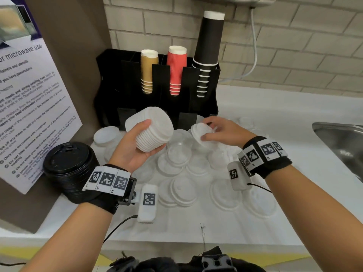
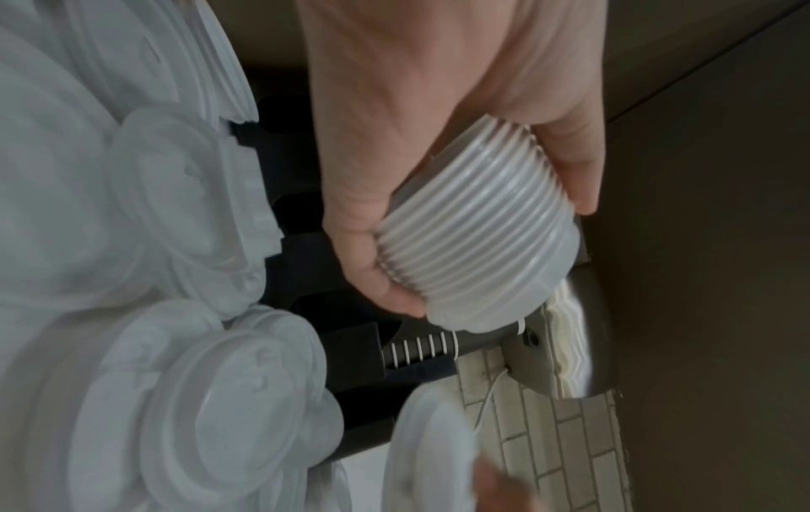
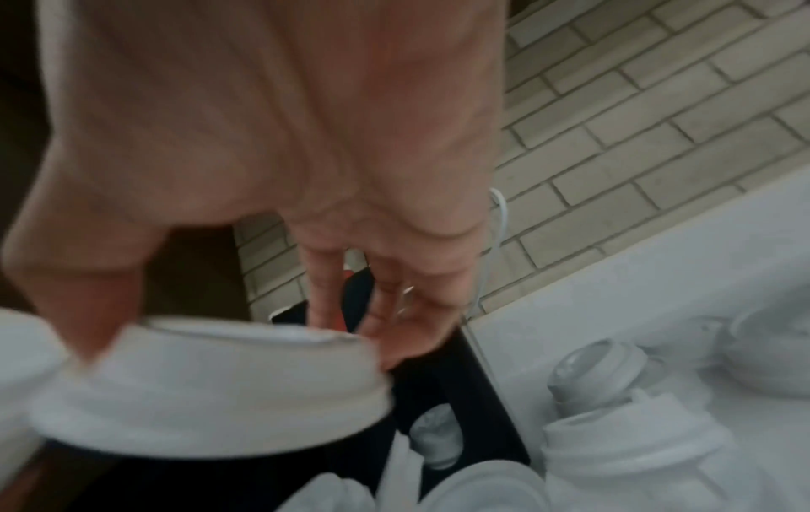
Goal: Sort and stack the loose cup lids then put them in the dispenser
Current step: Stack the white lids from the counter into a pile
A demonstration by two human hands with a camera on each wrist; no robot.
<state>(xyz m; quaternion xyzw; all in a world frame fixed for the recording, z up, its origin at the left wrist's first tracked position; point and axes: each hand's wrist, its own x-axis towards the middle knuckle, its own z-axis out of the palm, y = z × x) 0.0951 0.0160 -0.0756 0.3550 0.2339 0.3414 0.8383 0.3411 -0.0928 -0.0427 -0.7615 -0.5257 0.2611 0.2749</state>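
Note:
My left hand grips a thick stack of white lids above the counter, thumb on one side and fingers on the other; the left wrist view shows the same white stack in the curled left hand. My right hand pinches a single white lid just right of the stack; in the right wrist view that lid is blurred under the right hand. Several loose white and clear lids lie on the counter below. The black dispenser stands behind.
A stack of black lids sits at the left by a notice board. Brown, red and black cup stacks stand in the dispenser. A steel sink lies at the right. A brick wall is behind.

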